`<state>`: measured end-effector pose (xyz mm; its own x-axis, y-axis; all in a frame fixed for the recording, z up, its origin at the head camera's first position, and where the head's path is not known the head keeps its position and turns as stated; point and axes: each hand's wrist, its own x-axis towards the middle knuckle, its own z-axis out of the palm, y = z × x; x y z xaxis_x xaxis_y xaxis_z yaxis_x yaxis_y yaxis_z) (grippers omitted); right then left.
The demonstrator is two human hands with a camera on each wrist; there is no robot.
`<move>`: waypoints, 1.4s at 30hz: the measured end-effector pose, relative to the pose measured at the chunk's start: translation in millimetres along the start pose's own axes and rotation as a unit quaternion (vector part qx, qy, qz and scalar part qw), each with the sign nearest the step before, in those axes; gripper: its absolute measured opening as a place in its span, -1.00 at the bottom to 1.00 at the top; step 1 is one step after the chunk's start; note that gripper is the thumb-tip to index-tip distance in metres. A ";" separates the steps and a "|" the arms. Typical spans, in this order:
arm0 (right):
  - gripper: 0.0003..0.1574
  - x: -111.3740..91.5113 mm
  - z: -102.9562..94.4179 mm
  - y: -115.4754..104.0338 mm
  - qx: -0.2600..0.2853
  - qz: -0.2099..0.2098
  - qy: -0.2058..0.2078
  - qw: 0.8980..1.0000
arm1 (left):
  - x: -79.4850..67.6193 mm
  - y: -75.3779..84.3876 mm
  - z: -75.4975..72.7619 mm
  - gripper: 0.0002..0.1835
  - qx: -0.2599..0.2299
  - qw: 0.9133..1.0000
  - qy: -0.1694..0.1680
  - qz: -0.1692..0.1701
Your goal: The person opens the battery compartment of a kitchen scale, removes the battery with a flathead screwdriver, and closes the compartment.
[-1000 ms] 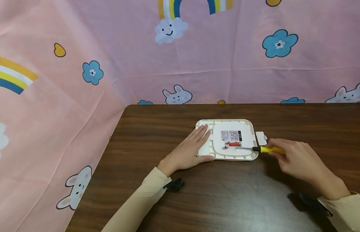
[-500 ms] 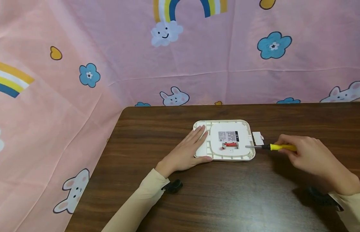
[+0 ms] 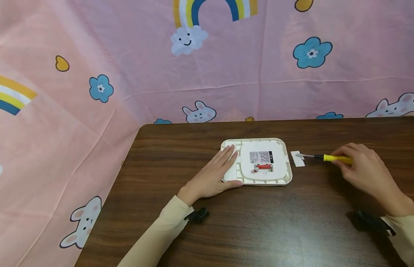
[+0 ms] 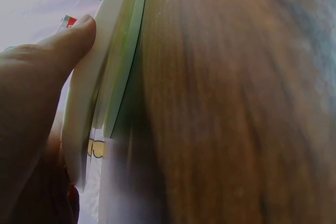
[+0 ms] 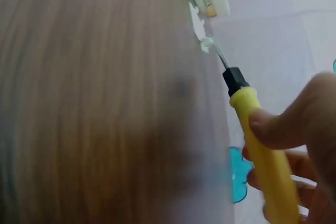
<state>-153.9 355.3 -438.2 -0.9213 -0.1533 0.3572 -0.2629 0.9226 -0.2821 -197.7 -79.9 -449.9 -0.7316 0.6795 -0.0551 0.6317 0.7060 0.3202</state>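
A white rounded rectangular device, perhaps a kitchen scale lying underside up, has a printed label and a battery recess. In that recess a red battery sits with one end raised; it also shows above the device's edge in the left wrist view. My left hand rests on the device's left end, fingers straight, thumb along the near edge. My right hand grips the yellow handle of a screwdriver. Its tip overlaps a small white battery cover right of the device.
All of this lies on a dark brown wooden table. Behind it and to the left hangs a pink patterned cloth. Black wrist straps sit at both cuffs.
My right hand has drawn the screwdriver rightward, from the battery recess across the device's right edge to over the battery cover. My left hand stays in place on the device.
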 end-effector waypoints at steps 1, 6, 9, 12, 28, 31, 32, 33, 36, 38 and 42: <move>-0.75 0.1 1.8 2.5 -0.003 0.004 0.006 1.000 | -0.2 0.0 -0.2 0.05 -0.001 1.000 0.000 0.000; -0.75 0.0 7.8 12.2 -0.008 0.022 0.014 1.000 | -1.1 -0.3 -0.5 0.05 0.000 1.000 0.001 0.000; -0.75 -0.2 9.4 15.6 -0.005 0.025 0.013 1.000 | -1.3 -0.5 -0.4 0.06 0.000 1.000 0.003 0.000; -0.75 -0.5 10.4 18.2 -0.004 0.028 0.010 1.000 | -1.6 -0.5 -0.3 0.06 -0.001 1.000 0.004 -0.001; -0.41 -0.4 11.3 20.1 -0.008 0.036 -0.003 0.999 | -3.2 -2.0 2.1 0.05 -0.003 1.000 0.005 -0.001; -0.24 0.9 9.6 13.0 0.010 0.022 0.007 1.000 | -2.8 -1.6 1.9 0.05 -0.005 1.000 0.005 0.000; -0.20 1.7 9.3 9.9 0.014 0.015 0.013 1.000 | -2.7 -1.4 1.8 0.05 -0.005 1.000 0.005 0.001; -0.17 2.8 9.4 6.3 0.017 0.008 0.015 1.000 | -2.5 -1.2 1.6 0.05 -0.006 1.000 0.005 0.002; -0.15 5.8 11.1 -6.4 0.020 -0.016 0.022 0.999 | -2.1 -0.5 1.3 0.04 -0.009 1.000 0.005 0.002; -0.21 8.1 13.8 -17.1 0.020 -0.033 0.025 0.999 | -1.6 -0.3 1.4 0.04 -0.010 1.000 0.003 0.001; -0.29 12.9 19.8 -42.9 0.023 -0.069 0.020 0.997 | -0.1 -0.3 1.8 0.05 -0.008 1.000 0.000 -0.001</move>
<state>-160.1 306.8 -439.1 -0.8636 -0.2621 0.4307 -0.3999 0.8763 -0.2687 -197.4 -79.8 -451.7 -0.7335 0.6775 -0.0553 0.6258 0.7047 0.3343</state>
